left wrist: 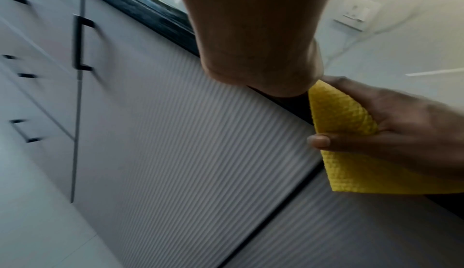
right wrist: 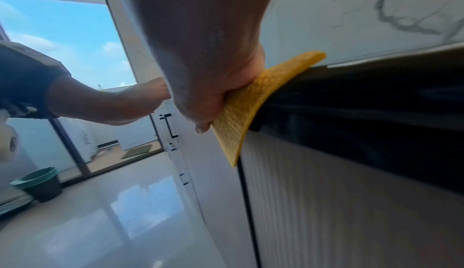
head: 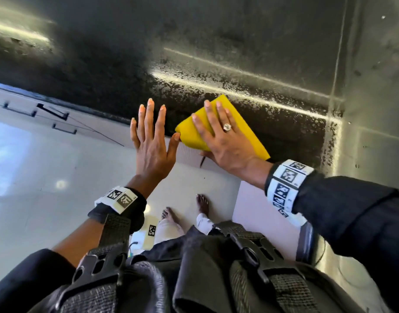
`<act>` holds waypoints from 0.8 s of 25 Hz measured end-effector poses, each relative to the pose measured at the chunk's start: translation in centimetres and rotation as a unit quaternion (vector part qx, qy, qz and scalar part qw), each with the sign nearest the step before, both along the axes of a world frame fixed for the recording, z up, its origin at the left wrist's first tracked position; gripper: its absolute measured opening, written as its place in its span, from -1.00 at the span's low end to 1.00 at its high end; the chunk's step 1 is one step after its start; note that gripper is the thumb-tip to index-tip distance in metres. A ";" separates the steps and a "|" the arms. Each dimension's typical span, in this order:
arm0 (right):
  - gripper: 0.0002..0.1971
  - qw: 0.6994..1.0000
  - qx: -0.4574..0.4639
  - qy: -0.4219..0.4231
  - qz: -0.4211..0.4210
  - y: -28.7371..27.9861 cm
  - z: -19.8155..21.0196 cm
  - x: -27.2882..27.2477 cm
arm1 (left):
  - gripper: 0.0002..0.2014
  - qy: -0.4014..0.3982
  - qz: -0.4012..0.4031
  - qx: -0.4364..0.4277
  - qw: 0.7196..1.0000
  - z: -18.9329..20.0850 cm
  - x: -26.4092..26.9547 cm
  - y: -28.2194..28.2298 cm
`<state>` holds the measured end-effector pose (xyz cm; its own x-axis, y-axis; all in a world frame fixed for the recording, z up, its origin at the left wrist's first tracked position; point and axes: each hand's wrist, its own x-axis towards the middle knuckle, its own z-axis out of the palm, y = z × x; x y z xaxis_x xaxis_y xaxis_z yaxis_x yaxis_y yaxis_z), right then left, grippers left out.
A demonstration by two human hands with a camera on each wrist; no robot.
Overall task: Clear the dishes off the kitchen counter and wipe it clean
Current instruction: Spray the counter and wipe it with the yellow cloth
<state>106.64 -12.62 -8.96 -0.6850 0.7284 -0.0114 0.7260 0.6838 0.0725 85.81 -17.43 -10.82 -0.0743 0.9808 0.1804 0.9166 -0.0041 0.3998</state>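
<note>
A yellow cloth (head: 186, 134) lies on the front edge of the black speckled counter (head: 239, 64), one part hanging over the edge. My right hand (head: 223, 136) presses it flat with straight fingers on top. In the left wrist view the thumb of that hand (left wrist: 401, 123) pinches the hanging part of the cloth (left wrist: 339, 113) from below. The right wrist view shows the cloth (right wrist: 241, 117) curving out from under the palm. My left hand (head: 149, 123) is flat with fingers spread at the counter's edge, just left of the cloth, holding nothing. No dishes are in view.
Grey ribbed cabinet fronts (left wrist: 175, 153) with black handles run under the counter. A tiled wall (head: 374, 86) closes the counter at the right. A green bucket (right wrist: 37, 183) stands on the glossy floor to the left. My bare feet (head: 200, 206) are by the cabinets.
</note>
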 end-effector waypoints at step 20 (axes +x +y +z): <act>-0.11 0.993 -0.052 0.050 0.097 10.4 0.6 -52.0 | -0.31 -0.238 0.292 0.007 0.926 2.3 -41.0 4.1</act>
